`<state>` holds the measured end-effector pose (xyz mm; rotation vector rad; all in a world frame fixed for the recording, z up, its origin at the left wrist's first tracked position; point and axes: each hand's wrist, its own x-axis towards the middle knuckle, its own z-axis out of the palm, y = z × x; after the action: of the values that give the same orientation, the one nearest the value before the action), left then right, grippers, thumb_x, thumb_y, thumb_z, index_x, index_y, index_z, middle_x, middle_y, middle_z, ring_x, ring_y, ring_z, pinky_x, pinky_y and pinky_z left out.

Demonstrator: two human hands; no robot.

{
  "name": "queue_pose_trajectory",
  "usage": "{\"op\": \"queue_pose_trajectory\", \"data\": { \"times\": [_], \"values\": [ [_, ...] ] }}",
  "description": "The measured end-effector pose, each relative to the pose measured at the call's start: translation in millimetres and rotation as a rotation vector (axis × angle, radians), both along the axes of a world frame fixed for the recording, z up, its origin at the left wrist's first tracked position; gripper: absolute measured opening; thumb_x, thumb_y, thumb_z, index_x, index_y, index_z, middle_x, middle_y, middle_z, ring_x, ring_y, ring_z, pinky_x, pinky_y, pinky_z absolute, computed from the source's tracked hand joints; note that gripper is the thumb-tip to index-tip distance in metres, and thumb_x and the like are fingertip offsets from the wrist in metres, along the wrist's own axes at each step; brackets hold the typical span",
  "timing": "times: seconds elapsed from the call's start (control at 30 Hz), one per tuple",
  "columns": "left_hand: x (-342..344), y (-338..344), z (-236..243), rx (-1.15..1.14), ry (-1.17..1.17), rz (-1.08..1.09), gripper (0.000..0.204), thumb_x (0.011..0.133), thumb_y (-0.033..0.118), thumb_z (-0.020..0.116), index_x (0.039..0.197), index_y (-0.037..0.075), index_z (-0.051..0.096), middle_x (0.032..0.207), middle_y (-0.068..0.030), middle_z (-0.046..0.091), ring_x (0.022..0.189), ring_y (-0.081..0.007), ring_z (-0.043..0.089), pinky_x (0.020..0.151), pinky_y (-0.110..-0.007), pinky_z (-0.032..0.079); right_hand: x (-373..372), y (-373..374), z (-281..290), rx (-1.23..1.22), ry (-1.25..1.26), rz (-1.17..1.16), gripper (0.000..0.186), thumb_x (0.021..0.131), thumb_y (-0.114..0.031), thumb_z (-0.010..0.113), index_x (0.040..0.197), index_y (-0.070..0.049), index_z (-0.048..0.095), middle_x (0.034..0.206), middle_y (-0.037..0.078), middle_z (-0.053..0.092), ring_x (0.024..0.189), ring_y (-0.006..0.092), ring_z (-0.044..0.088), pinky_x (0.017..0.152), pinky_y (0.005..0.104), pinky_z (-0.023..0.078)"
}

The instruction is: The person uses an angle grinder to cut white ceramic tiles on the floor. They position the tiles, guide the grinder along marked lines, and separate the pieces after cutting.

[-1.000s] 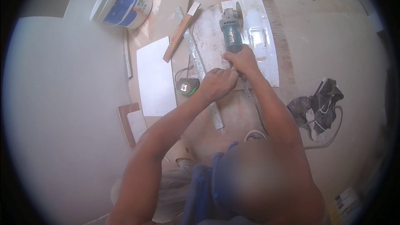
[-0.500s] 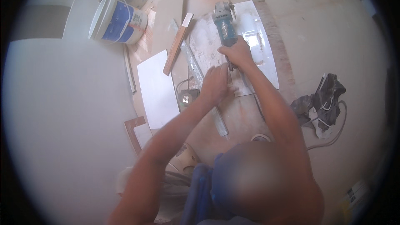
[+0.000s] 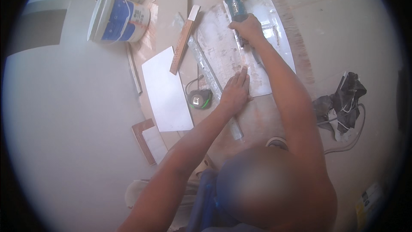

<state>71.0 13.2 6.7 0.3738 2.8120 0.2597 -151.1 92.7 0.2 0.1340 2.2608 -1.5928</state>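
Note:
My right hand (image 3: 246, 28) grips the body of a teal angle grinder (image 3: 234, 1) that rests on a dusty white tile (image 3: 266, 38) lying on the floor. My left hand (image 3: 235, 92) lies flat, fingers stretched, on the near part of that tile beside a long metal straightedge (image 3: 206, 66). A black and green tape measure (image 3: 200, 99) sits just left of my left hand.
A white tile piece (image 3: 165, 90) and a narrow wooden strip (image 3: 183, 39) lie to the left. A white and blue bucket (image 3: 118, 17) lies tipped at the far left. A dark rag with a cord (image 3: 343, 101) is on the right. Small tile offcuts (image 3: 148, 139) lie nearer.
My right hand has pushed the grinder farther away along the tile. My left hand has opened flat on the tile's near part.

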Motion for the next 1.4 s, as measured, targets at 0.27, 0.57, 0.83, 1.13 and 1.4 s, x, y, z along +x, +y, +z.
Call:
{"op": "queue_pose_trajectory", "data": {
  "times": [0.27,0.57,0.83,1.13,1.4],
  "values": [
    [-3,-4,0,-0.003,0.026,-0.019,0.083,0.071,0.035,0.084,0.135,-0.004,0.048,0.158,-0.0199,0.032,0.135,-0.0351,0.045,0.11,-0.043,0.041,-9,-3,3,0.034,0.011,0.001,0.076,0.064,-0.035,0.082,0.12,0.011,0.057,0.112,0.028,0.068,0.103,0.0365,0.069,0.088,0.0399,0.056],
    [-3,-3,-2,0.02,0.053,-0.006,0.082,0.072,0.036,0.083,0.134,-0.004,0.048,0.157,-0.021,0.032,0.135,-0.0355,0.046,0.11,-0.043,0.042,-14,-6,-9,0.021,0.044,-0.025,0.068,0.065,-0.031,0.083,0.114,0.01,0.061,0.1,0.021,0.07,0.085,0.0278,0.07,0.071,0.0367,0.056],
    [-2,-3,-3,0.005,0.025,0.005,0.083,0.072,0.037,0.083,0.135,-0.005,0.048,0.157,-0.0207,0.033,0.135,-0.0354,0.046,0.11,-0.043,0.042,-10,-7,4,0.032,0.016,-0.015,0.069,0.065,-0.03,0.083,0.115,0.011,0.06,0.1,0.022,0.069,0.085,0.0281,0.07,0.07,0.0372,0.056],
    [-2,-2,0,0.017,0.034,0.009,0.08,0.073,0.035,0.082,0.134,-0.005,0.049,0.157,-0.0208,0.033,0.135,-0.0362,0.046,0.11,-0.045,0.041,-11,-5,0,0.006,0.023,-0.031,0.07,0.064,-0.03,0.083,0.114,0.012,0.06,0.102,0.023,0.069,0.086,0.0285,0.07,0.071,0.0369,0.055],
    [-2,-2,-2,0.011,0.029,0.018,0.08,0.073,0.036,0.082,0.134,-0.004,0.049,0.157,-0.0202,0.033,0.135,-0.0357,0.045,0.111,-0.045,0.041,-11,-5,3,0.014,0.003,-0.003,0.07,0.063,-0.031,0.084,0.113,0.012,0.06,0.1,0.023,0.069,0.086,0.0289,0.07,0.073,0.0373,0.055]
  ]
}}
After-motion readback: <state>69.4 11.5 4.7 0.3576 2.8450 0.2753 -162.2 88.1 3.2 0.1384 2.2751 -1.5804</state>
